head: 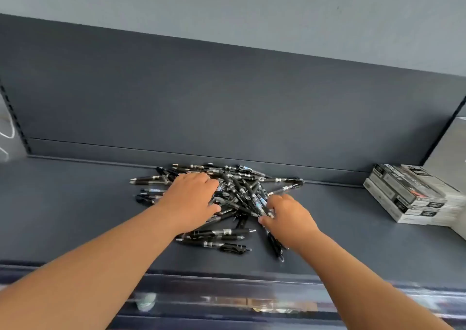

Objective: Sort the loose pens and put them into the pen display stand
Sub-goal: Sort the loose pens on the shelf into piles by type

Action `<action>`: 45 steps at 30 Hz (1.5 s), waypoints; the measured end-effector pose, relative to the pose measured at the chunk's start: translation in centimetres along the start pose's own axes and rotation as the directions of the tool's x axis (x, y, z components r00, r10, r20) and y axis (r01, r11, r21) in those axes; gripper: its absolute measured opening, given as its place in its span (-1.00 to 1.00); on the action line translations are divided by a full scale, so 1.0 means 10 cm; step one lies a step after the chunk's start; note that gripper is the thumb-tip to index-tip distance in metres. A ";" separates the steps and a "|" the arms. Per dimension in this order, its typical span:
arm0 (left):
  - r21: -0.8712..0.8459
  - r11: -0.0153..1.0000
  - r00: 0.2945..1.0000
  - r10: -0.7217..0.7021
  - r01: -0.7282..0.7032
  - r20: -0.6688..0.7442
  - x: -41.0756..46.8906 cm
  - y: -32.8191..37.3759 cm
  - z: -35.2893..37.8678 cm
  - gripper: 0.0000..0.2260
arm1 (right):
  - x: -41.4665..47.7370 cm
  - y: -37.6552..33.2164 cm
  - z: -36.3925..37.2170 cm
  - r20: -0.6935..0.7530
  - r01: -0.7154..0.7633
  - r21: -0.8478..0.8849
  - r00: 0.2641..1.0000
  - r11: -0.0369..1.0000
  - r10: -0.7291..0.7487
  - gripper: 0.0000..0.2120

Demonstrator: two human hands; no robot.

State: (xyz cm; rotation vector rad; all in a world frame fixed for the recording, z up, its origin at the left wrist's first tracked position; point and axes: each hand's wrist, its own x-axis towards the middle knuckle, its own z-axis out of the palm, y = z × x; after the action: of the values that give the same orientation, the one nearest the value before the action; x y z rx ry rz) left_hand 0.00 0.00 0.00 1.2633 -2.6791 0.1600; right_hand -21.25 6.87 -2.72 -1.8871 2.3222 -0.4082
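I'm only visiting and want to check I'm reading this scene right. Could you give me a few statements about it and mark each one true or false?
1. The pens lie in a jumbled pile on a dark shelf. True.
2. Most of the pens are red. False: they are black.
3. The left hand and the right hand are both on the pile. True.
4. A stack of boxes sits to the left of the pile. False: it sits to the right, apart from the pile.
5. The pens already stand in a display stand. False: they lie loose on the shelf, and no stand is in view.
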 end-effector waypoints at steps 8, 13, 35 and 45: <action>-0.068 0.980 0.982 0.187 -0.187 -0.003 0.36 -0.21 0.23 -0.73 | 0.10 -0.22 0.16 0.028 -0.147 -0.059 0.988 0.987 0.149 -0.77; -0.090 0.959 0.963 0.268 -0.267 0.005 0.55 -0.20 0.32 -0.74 | 0.12 -0.20 0.18 -0.018 -0.217 0.024 0.976 0.976 0.217 -0.82; -0.294 0.955 0.997 0.044 -0.024 0.060 0.72 0.11 0.34 -0.90 | 0.60 0.39 -0.06 0.132 -0.137 0.290 0.986 0.947 0.103 -0.97; -0.561 0.814 0.976 -0.214 0.151 -0.048 0.89 0.28 0.16 -0.88 | 0.70 0.38 0.07 0.182 -0.033 0.023 0.983 0.999 0.028 -0.75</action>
State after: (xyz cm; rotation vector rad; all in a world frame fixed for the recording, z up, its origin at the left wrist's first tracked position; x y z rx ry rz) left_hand -7.88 -5.24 0.16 1.2495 -2.2362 -0.5270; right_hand -26.15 0.68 -3.90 -1.7929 2.2136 -0.2495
